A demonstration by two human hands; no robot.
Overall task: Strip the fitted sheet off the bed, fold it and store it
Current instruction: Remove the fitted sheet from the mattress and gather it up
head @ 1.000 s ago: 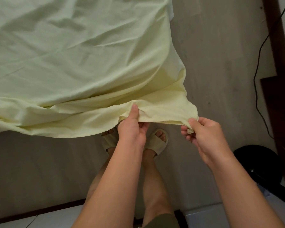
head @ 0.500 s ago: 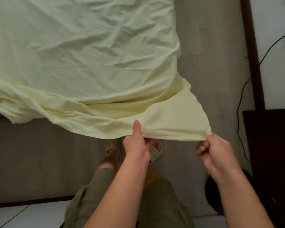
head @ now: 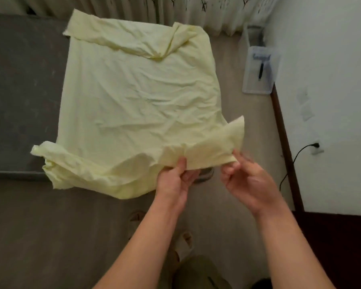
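- Item: fitted sheet (head: pixel 138 97), pale yellow, already off its corners. It lies spread in a rough rectangle over the right end of the grey mattress (head: pixel 23 90), with its near hem hanging past the mattress's near edge.
- Grip, left hand (head: pixel 173 184): thumb on top and fingers beneath, pinching the near hem just off the mattress's near edge.
- Grip, right hand (head: pixel 248 180): fingertips closed on the sheet's near right corner, further out from the mattress. The hand is blurred, so how deep the hold goes cannot be told.
- Governing relation: the whole body of the sheet lies forward and left of both hands, on the mattress. The held strip of hem runs left to right between the hands. The panel's long axis runs away from the person, toward the curtain (head: pixel 175 9) beyond the mattress's far side.
- Nearer hand: the left hand is closer to the cloth's bulk and to the bunched near left corner. The right hand has the free outer corner.
- Condition: heavily creased. The far corners are turned back in soft rolls and the near left corner is gathered in a lump at the mattress edge.
- Judgement: likely a fold carrying the near hem toward the far hem; the loose rolled corners may skew the edges.
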